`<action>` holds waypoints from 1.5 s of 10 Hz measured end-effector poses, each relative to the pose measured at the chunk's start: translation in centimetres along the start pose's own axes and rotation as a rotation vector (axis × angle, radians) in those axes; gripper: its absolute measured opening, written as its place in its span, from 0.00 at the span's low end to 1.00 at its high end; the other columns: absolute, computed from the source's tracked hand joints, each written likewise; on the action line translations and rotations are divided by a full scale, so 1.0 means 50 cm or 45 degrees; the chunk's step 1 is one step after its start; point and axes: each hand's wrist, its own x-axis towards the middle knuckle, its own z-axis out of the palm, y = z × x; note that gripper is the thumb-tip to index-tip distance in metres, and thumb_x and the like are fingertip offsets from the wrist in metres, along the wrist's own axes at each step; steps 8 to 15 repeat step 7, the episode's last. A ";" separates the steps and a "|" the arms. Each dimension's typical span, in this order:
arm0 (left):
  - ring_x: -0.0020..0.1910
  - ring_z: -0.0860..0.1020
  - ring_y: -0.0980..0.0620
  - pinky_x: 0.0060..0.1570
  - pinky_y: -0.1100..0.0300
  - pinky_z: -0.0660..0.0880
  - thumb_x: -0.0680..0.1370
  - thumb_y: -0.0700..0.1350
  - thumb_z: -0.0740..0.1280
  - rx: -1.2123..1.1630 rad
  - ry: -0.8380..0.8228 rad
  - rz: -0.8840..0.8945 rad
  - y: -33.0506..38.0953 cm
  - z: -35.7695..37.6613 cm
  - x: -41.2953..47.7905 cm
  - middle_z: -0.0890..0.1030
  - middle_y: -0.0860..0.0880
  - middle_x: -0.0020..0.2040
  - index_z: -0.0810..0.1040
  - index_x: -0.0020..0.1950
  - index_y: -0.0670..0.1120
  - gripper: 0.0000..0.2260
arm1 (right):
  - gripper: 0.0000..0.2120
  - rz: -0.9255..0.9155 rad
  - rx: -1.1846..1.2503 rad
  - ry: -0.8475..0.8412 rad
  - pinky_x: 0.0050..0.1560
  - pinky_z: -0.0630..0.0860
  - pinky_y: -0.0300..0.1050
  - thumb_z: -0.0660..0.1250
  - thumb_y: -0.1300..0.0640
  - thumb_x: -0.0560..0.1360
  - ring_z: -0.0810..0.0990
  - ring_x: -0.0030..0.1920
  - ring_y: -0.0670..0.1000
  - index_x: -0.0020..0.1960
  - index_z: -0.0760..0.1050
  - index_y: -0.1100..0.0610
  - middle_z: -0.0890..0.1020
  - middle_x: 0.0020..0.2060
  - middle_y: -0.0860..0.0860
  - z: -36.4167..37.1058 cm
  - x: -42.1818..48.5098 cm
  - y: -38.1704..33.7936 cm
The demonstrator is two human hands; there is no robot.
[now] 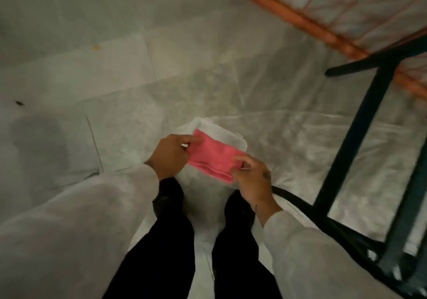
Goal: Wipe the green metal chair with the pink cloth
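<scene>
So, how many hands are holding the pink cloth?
2. The left hand pinches the cloth at its upper left end; the right hand grips its lower right end.

A pale grey tiled floor (115, 44) fills the view, partly covered by crinkled clear plastic sheeting (288, 141). An orange metal wire-grid frame (307, 24) crosses the upper right corner. Lighting is dim.
</scene>
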 end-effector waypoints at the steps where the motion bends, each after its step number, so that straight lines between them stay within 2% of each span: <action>1: 0.51 0.82 0.47 0.50 0.64 0.72 0.79 0.39 0.62 0.125 -0.064 0.027 -0.065 0.044 0.112 0.83 0.45 0.58 0.79 0.64 0.53 0.17 | 0.09 0.033 -0.059 0.076 0.40 0.74 0.32 0.69 0.64 0.74 0.81 0.44 0.49 0.51 0.85 0.55 0.84 0.48 0.52 0.086 0.104 0.062; 2: 0.56 0.80 0.48 0.45 0.72 0.65 0.78 0.41 0.65 0.135 -0.083 0.011 -0.096 0.070 0.187 0.81 0.47 0.61 0.77 0.67 0.51 0.18 | 0.10 -0.025 -0.145 0.168 0.46 0.70 0.32 0.68 0.65 0.75 0.78 0.47 0.48 0.53 0.84 0.59 0.83 0.53 0.56 0.136 0.179 0.088; 3: 0.62 0.77 0.48 0.52 0.69 0.66 0.75 0.43 0.69 0.140 -0.163 0.024 -0.124 0.113 0.250 0.78 0.46 0.66 0.73 0.70 0.51 0.23 | 0.12 -0.015 -0.232 0.210 0.55 0.74 0.39 0.65 0.66 0.75 0.81 0.54 0.56 0.55 0.84 0.60 0.82 0.55 0.59 0.178 0.246 0.125; 4: 0.63 0.76 0.47 0.54 0.66 0.67 0.76 0.45 0.69 0.190 -0.236 0.034 -0.137 0.147 0.285 0.76 0.45 0.67 0.70 0.73 0.49 0.25 | 0.13 -0.033 -0.278 0.268 0.60 0.73 0.45 0.64 0.69 0.74 0.81 0.57 0.61 0.55 0.82 0.64 0.82 0.54 0.63 0.212 0.282 0.155; 5: 0.64 0.75 0.44 0.58 0.61 0.70 0.77 0.42 0.67 0.274 -0.298 0.072 -0.139 0.168 0.304 0.76 0.44 0.67 0.68 0.74 0.46 0.24 | 0.14 0.005 -0.334 0.190 0.63 0.69 0.42 0.64 0.68 0.76 0.78 0.62 0.60 0.60 0.80 0.64 0.79 0.60 0.62 0.228 0.296 0.162; 6: 0.62 0.76 0.43 0.58 0.56 0.72 0.77 0.42 0.67 0.370 -0.406 0.088 -0.133 0.168 0.305 0.76 0.44 0.66 0.70 0.70 0.44 0.21 | 0.15 -0.014 -0.439 0.071 0.61 0.67 0.40 0.64 0.64 0.77 0.78 0.63 0.59 0.63 0.78 0.61 0.80 0.61 0.59 0.222 0.291 0.163; 7: 0.66 0.73 0.44 0.57 0.61 0.67 0.78 0.46 0.67 0.360 -0.323 0.025 -0.126 0.146 0.284 0.72 0.44 0.70 0.68 0.72 0.45 0.23 | 0.17 0.014 -0.336 0.110 0.63 0.73 0.46 0.65 0.62 0.76 0.79 0.61 0.60 0.64 0.77 0.59 0.79 0.61 0.60 0.199 0.263 0.151; 15: 0.66 0.73 0.44 0.57 0.61 0.67 0.78 0.46 0.67 0.360 -0.323 0.025 -0.126 0.146 0.284 0.72 0.44 0.70 0.68 0.72 0.45 0.23 | 0.17 0.014 -0.336 0.110 0.63 0.73 0.46 0.65 0.62 0.76 0.79 0.61 0.60 0.64 0.77 0.59 0.79 0.61 0.60 0.199 0.263 0.151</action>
